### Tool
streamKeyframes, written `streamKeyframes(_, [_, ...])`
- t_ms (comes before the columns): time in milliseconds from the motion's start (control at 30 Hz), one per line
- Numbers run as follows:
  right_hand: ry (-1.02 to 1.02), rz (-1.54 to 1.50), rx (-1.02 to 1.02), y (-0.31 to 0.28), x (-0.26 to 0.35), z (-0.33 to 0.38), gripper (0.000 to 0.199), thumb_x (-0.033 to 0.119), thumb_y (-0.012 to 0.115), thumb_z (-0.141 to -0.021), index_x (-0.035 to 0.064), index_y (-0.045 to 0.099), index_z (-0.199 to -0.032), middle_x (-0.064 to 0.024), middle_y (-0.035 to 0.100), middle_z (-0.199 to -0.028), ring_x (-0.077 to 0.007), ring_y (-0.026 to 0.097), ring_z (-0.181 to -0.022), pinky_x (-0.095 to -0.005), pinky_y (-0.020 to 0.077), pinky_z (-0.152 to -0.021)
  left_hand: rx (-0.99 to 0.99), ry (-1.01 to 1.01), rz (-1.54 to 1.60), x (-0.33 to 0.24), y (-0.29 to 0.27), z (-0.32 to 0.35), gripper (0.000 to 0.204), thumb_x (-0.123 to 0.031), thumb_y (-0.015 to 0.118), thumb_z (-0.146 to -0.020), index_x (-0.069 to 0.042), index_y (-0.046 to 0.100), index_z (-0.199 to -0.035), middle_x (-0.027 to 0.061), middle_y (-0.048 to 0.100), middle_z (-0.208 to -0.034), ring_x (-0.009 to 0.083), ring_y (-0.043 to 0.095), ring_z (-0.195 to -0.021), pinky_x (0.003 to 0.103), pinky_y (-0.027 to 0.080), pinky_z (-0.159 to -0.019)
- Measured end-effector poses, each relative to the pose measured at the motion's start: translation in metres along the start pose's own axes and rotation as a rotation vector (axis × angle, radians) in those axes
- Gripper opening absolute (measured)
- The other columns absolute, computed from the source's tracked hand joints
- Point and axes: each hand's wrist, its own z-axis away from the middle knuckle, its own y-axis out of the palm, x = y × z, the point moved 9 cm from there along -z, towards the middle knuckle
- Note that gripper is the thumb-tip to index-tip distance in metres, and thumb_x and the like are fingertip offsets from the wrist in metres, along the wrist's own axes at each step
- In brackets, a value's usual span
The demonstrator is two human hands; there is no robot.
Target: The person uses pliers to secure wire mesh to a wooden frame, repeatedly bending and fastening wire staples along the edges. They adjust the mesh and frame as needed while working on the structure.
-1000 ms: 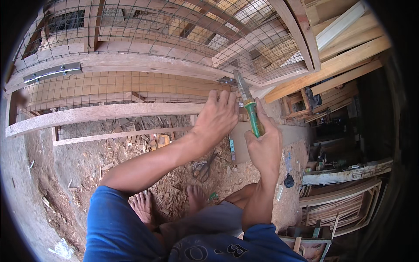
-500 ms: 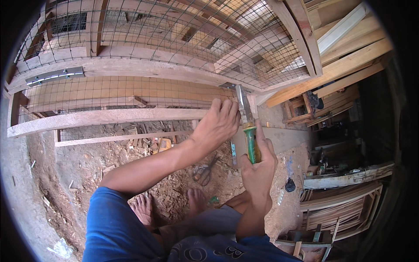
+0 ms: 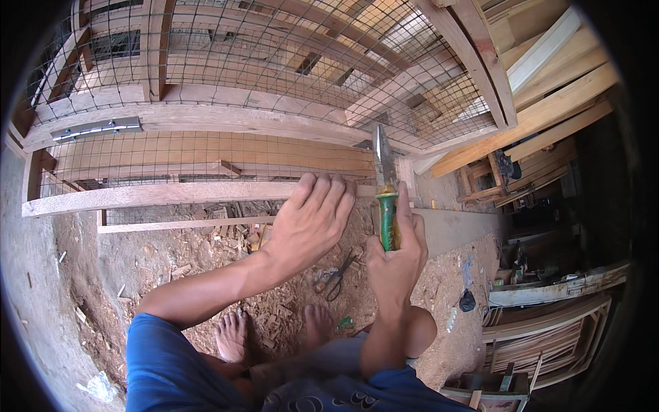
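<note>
A large pale wooden frame (image 3: 226, 119) spans the far side of the scene, with wire mesh (image 3: 254, 72) fixed across its openings. The ground (image 3: 75, 254) in front is strewn with wood chips and shavings, and the person's bare feet (image 3: 232, 336) stand on it at the near side. Long boards (image 3: 542, 127) lie at an angle at far right; nearer on the same side is a stack of thin wooden strips (image 3: 532, 341). A pale near rail (image 3: 158, 195) runs below the main frame, from the left toward the middle. The left hand (image 3: 312, 218) lies over this rail, its fingers side by side and bent; whether they pinch it cannot be told. The right hand (image 3: 398, 259) is wrapped around the green handle of a metal-headed hand tool (image 3: 388, 218), index finger extended along it. This tool stands right of the left hand, its head pointing to the far side, in front of the mesh; contact at its tip cannot be determined. A bolted metal strip (image 3: 96, 129) is mounted on the frame at far left. Dark scissors (image 3: 335, 281) lie among the shavings between the forearms.
</note>
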Motion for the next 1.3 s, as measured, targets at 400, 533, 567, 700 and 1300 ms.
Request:
streamKeyframes(400, [-0.056, 0.064, -0.035, -0.010, 0.012, -0.003, 0.087, -0.004, 0.067, -0.068, 0.0189, 0.049, -0.150, -0.0134, 0.056, -0.091, -0.0335, 0.064, -0.076, -0.0444, 0.0516, -0.070, -0.024, -0.004, 0.023, 0.001, 0.005, 0.000, 0.050, -0.019, 0.057, -0.087, 0.002, 0.052, -0.133, 0.0147, 0.058, -0.117, 0.0275, 0.055, -0.109, 0.043, 0.036, -0.103])
streamKeyframes(533, [-0.112, 0.207, 0.011, -0.007, 0.019, -0.004, 0.087, -0.004, 0.068, -0.068, 0.0191, 0.050, -0.150, -0.0146, 0.059, -0.094, -0.0338, 0.065, -0.077, -0.0452, 0.0518, -0.070, -0.005, -0.005, 0.025, -0.001, 0.006, 0.000, 0.051, -0.019, 0.057, -0.087, 0.002, 0.052, -0.133, 0.0148, 0.058, -0.117, 0.0278, 0.055, -0.110, 0.044, 0.036, -0.103])
streamKeyframes(567, [-0.093, 0.222, 0.035, -0.008, 0.017, -0.006, 0.087, -0.004, 0.068, -0.068, 0.0193, 0.050, -0.150, -0.0148, 0.059, -0.094, -0.0339, 0.065, -0.077, -0.0454, 0.0519, -0.070, -0.008, -0.003, 0.024, -0.002, 0.005, 0.000, 0.051, -0.019, 0.057, -0.087, 0.002, 0.052, -0.133, 0.0148, 0.057, -0.117, 0.0277, 0.055, -0.110, 0.044, 0.035, -0.103])
streamKeyframes(700, [-0.120, 0.141, 0.026, -0.016, 0.021, -0.006, 0.086, -0.003, 0.068, -0.069, 0.0198, 0.050, -0.150, -0.0155, 0.058, -0.093, -0.0355, 0.065, -0.078, -0.0462, 0.0517, -0.071, -0.032, -0.008, 0.020, 0.000, 0.002, 0.001, 0.051, -0.018, 0.057, -0.087, 0.002, 0.051, -0.134, 0.0144, 0.057, -0.115, 0.0279, 0.054, -0.109, 0.044, 0.035, -0.104])
streamKeyframes(1300, [0.104, -0.078, -0.101, -0.043, -0.063, 0.008, 0.082, -0.007, 0.065, -0.071, 0.0183, 0.053, -0.148, -0.0139, 0.058, -0.092, -0.0275, 0.063, -0.080, -0.0359, 0.0505, -0.072, -0.093, -0.031, 0.029, -0.001, 0.005, -0.002, 0.043, -0.019, 0.065, -0.087, -0.004, 0.054, -0.127, 0.0105, 0.057, -0.112, 0.0256, 0.054, -0.100, 0.044, 0.036, -0.096])
